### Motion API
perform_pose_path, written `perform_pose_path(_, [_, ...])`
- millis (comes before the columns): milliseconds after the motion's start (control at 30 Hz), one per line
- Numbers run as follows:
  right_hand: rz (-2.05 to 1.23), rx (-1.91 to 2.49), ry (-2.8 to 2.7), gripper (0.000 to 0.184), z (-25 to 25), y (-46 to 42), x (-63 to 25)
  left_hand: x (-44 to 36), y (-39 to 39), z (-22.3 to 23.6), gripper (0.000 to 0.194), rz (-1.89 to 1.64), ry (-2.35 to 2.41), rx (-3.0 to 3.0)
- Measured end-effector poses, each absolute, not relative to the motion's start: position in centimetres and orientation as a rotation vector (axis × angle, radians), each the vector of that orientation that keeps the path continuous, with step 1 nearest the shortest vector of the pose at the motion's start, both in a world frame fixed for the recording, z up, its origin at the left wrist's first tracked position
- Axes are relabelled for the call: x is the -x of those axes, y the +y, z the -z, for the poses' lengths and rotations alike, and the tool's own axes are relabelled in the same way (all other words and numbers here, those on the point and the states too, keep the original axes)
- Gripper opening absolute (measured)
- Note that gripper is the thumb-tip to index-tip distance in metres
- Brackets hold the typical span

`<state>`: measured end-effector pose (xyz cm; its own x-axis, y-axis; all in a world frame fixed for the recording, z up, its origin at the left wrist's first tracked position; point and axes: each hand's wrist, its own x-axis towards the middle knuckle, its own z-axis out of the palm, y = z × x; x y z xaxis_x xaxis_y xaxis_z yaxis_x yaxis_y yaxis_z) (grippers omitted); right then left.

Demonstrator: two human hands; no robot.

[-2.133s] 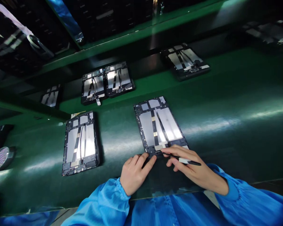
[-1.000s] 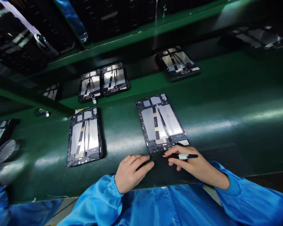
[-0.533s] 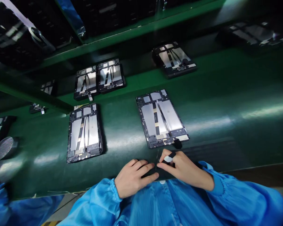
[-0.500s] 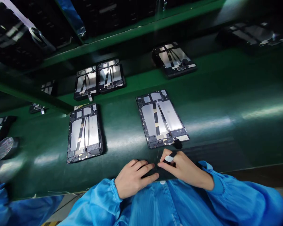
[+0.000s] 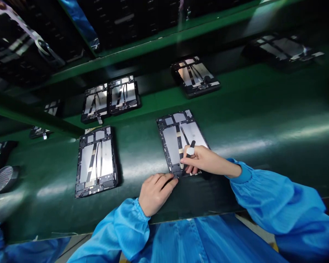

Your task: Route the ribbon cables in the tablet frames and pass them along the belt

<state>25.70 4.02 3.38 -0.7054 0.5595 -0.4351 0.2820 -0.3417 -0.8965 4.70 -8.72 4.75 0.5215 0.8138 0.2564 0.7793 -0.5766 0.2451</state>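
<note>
An opened tablet (image 5: 170, 142) lies on the green bench in front of me, its silver battery panels, black frame and ribbon cables facing up. Over its lower part, my right hand (image 5: 201, 159) grips a slim black pen-like tool (image 5: 191, 151) with a white label; the tool's tip points down at the tablet, and its exact kind is unclear. My fingers hide the lower right of the tablet. At its lower left corner, my left hand (image 5: 155, 193) rests on the bench, fingers stretched out, with the index finger and thumb touching the edge.
Another opened tablet (image 5: 95, 164) lies to the left. Further back, a pair of tablets (image 5: 123, 93) and a single one (image 5: 196, 75) sit on the green belt. A round metal dish (image 5: 2, 180) stands far left, and a green post (image 5: 38, 113) slants across the left side.
My right hand has moved forward with the black tool, from the bench edge onto the tablet's lower part. My left hand has shifted forward to the tablet's lower left corner.
</note>
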Motion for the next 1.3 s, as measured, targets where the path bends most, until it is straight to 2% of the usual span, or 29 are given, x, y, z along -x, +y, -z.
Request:
perform_pose_path(667, [-2.167, 1.166, -1.662, 0.025, -4.6, 3.3, -26.5, -5.4, -9.2, -5.1, 0.029, -0.539, 1.386, -2.645])
perform_pose_path(933, [-2.157, 1.172, -1.677, 0.024, -5.0, 3.2, -26.9, -6.1, -9.1, -6.4, 0.033, -0.336, 1.399, -2.817])
perform_pose_path(1300, [-1.730, 1.198, -1.825, 0.025, -4.2, 1.6, -30.6, -6.0, -8.6, -5.9, 0.032, -0.368, 1.363, -2.775])
